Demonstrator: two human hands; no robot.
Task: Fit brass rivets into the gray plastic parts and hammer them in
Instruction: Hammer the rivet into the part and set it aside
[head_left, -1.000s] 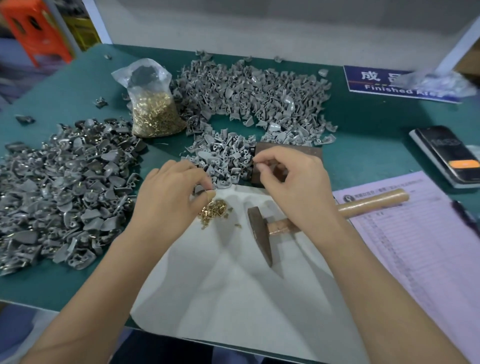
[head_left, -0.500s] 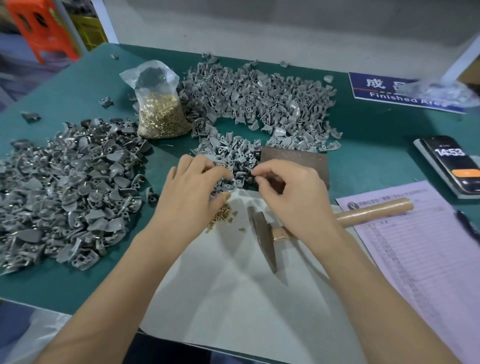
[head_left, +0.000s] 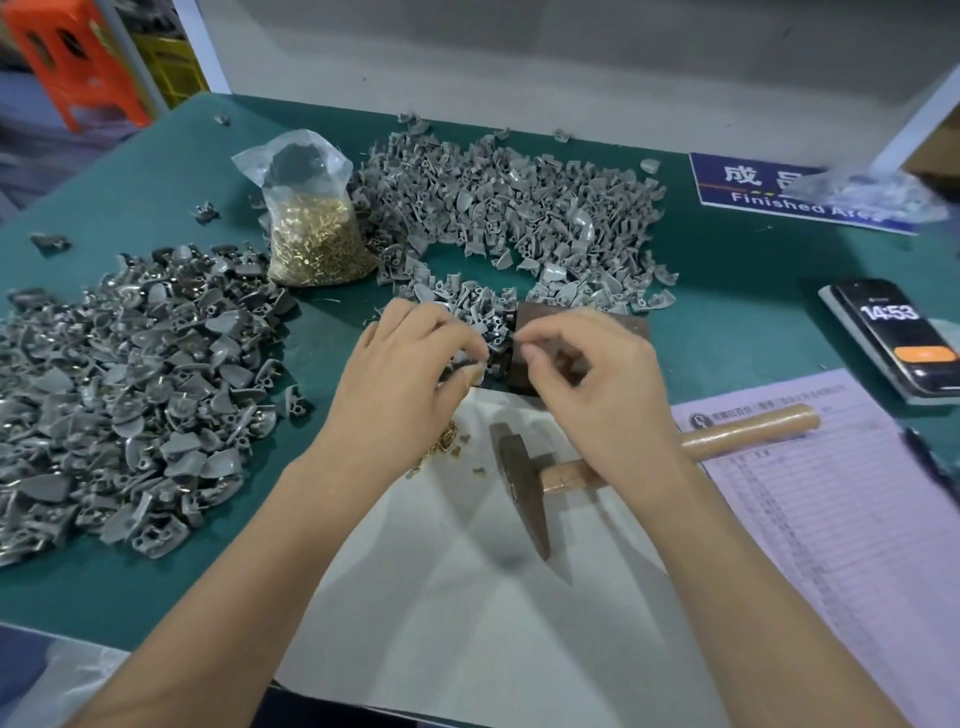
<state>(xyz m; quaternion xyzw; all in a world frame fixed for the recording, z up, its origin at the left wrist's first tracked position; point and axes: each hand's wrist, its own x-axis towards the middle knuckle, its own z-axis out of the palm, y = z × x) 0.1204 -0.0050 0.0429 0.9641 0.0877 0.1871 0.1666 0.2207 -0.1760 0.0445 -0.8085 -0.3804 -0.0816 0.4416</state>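
At table centre, your left hand (head_left: 410, 374) curls its fingers round a gray part (head_left: 467, 364), beside the small part pile (head_left: 467, 306). Your right hand (head_left: 597, 379) pinches thumb to forefinger, probably on a rivet; too small to confirm. Both hands meet at the edge of the dark block (head_left: 582, 332). Loose rivets (head_left: 441, 447) lie on the white sheet (head_left: 467, 597) under your left wrist. Hammer (head_left: 524, 483) lies flat, untouched, partly beneath your right wrist. Rivet bag (head_left: 317, 234) stands behind.
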